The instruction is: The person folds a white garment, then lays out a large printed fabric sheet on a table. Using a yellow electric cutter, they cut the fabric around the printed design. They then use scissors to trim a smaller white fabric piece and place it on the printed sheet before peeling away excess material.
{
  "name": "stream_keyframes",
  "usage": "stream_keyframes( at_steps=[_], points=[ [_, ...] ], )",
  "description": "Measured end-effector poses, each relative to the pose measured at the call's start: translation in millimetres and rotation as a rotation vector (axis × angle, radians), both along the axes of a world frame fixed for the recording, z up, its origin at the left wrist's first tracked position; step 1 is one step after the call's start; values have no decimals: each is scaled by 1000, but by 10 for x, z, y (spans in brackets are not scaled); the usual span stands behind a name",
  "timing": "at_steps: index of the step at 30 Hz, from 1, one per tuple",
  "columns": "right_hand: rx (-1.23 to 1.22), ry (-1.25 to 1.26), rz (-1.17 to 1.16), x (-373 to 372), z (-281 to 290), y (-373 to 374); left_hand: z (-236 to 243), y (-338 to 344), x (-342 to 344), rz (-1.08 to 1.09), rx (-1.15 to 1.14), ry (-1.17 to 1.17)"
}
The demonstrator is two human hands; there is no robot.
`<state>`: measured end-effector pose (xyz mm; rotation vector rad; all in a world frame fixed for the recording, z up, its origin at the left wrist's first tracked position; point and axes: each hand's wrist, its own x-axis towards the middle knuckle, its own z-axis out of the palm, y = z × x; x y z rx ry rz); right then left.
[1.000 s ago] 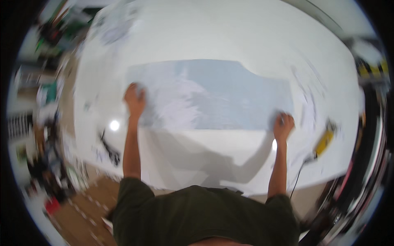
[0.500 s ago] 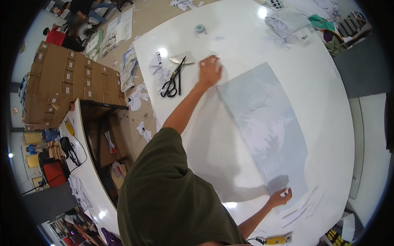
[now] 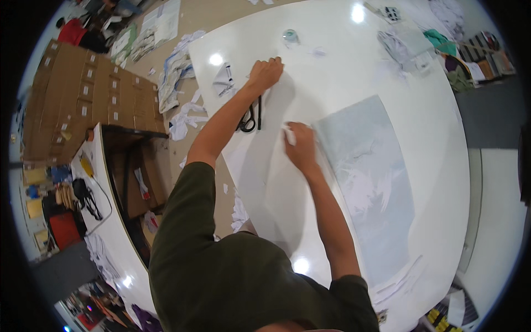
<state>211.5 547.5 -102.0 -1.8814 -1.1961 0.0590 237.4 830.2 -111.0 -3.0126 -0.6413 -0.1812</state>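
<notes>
Left hand (image 3: 266, 73), upper centre of frame: fingers curled inward, knuckles up. Underside hidden; cannot tell whether anything is gripped. Right hand (image 3: 300, 146), centre of frame: fingers bent, motion-blurred, with a small white bit (image 3: 290, 134) at the fingertips. Pinched or merely touching: cannot tell.

Just below the left hand and forearm: black scissors (image 3: 249, 123), handle loops showing, blades hidden from view. A thin black stick (image 3: 259, 113) lies beside them. Judgement: fingers here ought to go to the loops, never along the unseen blades, and a light, low hand would avoid scraping the table (image 3: 440, 171).

Pale blue panel (image 3: 381, 166), right of centre, lies flat and slanting, with a whitish patch on its face. Right forearm runs along its left edge. Judgement: thin sheet, likely to shift or crease if dragged; best to keep elbow and sleeve raised.

Outer area: white scraps (image 3: 223, 81) upper left of the hands, round tape roll (image 3: 290, 36) at top centre, white strips (image 3: 399, 285) lower right. Loose bits are best kept off the panel.
</notes>
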Motion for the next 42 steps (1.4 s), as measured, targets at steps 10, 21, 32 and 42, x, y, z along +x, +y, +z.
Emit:
stream_keyframes(
  at_steps=[10,21,32,42],
  points=[
    [-540,-122,-223,-853,-214,667,-22,1415,-225,-77,53,-803],
    [146,710,-592,-1385,721,-2960,782,-2110,-1542,65,-2055,-424],
    [1325,787,-1091,-2558,1419,-5662,1227,-5708,-2038,-515,-1754,705],
    [1218,837,-1073,-2904,1345,-6242,1746,-7118,-2380,-1328,-911,476]
  ],
)
